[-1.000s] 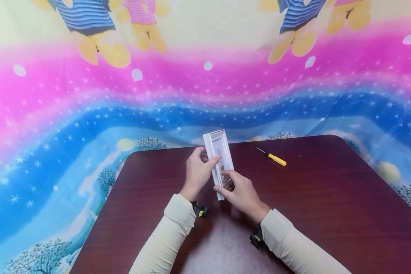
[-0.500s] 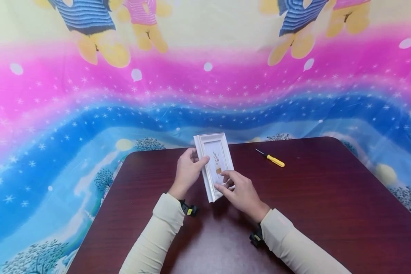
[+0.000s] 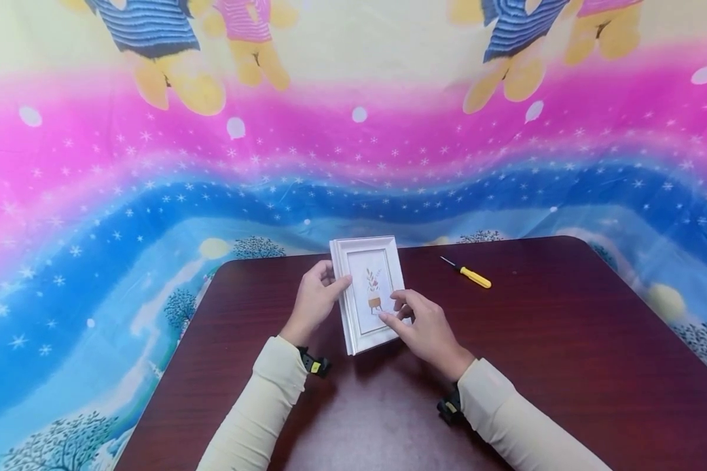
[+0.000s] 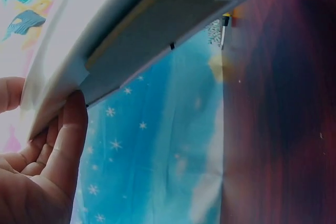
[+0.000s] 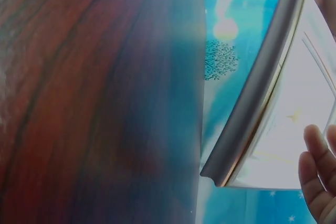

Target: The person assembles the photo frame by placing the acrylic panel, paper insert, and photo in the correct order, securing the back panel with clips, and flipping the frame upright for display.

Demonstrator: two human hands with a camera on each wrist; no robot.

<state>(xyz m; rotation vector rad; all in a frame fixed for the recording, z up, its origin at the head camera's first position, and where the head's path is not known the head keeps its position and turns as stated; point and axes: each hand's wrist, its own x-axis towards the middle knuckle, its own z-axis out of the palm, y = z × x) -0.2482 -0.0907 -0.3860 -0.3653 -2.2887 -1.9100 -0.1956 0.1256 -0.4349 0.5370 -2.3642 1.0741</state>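
A white picture frame [image 3: 343, 294] is held up above the table, tilted, with its picture of a potted plant facing the head camera. My left hand [image 3: 316, 297] grips its left edge, thumb on the front and fingers behind. In the left wrist view, the left fingers [image 4: 73, 135] bear on the back of the picture frame [image 4: 142, 35], where a raised panel shows. My right hand [image 3: 427, 327] is before the lower right corner, fingers loosely bent. The right wrist view has the right fingertips [image 5: 315, 156] in front of the picture frame [image 5: 257, 87], seemingly not gripping it.
A screwdriver [image 3: 474, 276] with a yellow handle lies on the dark red-brown wooden table [image 3: 565, 340], to the right of the frame. Behind the table hangs a colourful printed cloth [image 3: 353, 163].
The picture frame has turned from nearly edge-on to face the head camera. My left hand has moved left with it, while the right hand has shifted only slightly to the right.
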